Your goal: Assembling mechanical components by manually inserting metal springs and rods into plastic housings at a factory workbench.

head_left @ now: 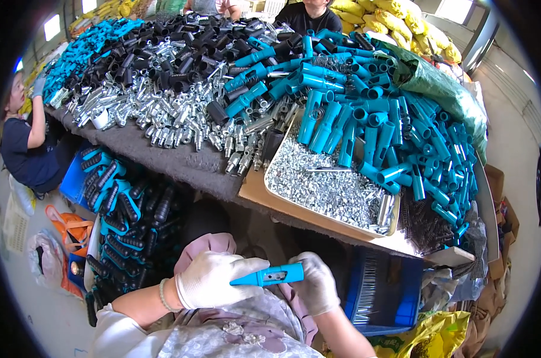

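My left hand (214, 280), in a white knit glove, is wrapped around a teal plastic tube-shaped housing (276, 275), held level in front of my lap. A slot in the housing's side faces up and shows metal inside. At the tube's right end is my right hand (317, 285), also gloved, with its fingers curled in against that end. Whatever those fingers hold is hidden. Beyond my hands, a shallow tray (270, 190) of small silvery metal parts (324, 188) lies on the table's near edge.
Teal housings (377, 128) are heaped around the tray. Black sleeves (163, 53) and metal fittings (163, 113) cover the grey-topped table (181, 158). Below left is a pile of black-and-teal handles (127, 209); below right, a blue crate (404, 304) holds springs. Another person (29, 131) works at left.
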### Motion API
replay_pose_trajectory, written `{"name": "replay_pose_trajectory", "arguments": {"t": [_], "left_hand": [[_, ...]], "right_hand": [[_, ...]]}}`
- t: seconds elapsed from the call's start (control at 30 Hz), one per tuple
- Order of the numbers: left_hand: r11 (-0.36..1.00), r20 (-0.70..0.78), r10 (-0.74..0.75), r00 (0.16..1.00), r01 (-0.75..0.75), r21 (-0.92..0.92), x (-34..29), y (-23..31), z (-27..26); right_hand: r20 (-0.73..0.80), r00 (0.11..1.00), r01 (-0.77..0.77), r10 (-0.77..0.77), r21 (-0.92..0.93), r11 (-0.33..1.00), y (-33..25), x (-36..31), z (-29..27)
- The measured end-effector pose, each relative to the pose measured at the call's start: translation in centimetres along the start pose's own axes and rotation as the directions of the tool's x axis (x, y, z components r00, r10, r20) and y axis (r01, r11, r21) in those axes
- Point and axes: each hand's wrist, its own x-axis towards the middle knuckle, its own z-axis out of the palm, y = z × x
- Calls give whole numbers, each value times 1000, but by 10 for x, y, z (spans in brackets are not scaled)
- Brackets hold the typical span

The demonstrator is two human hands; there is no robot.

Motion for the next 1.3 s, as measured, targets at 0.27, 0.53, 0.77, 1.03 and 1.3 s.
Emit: {"name": "replay_pose_trajectory", "arguments": {"t": [0.27,0.53,0.77,1.03,1.3], "left_hand": [[1000,39,-7,999,8,-23,0,6,-1],[1000,38,0,999,1,-15,3,6,1],[1000,42,14,999,-15,3,4,3,2],[999,58,13,998,-15,36,4,6,2],[999,43,31,999,-32,20,3,2,2]], "right_hand": [[204,961,-253,185,389,886,54,-6,29],[253,940,-324,230,448,833,59,-4,21],[272,918,-390,289,482,785,59,-5,22],[249,926,-370,284,441,818,55,-5,22],[308,907,-405,287,454,794,53,-4,27]]}}
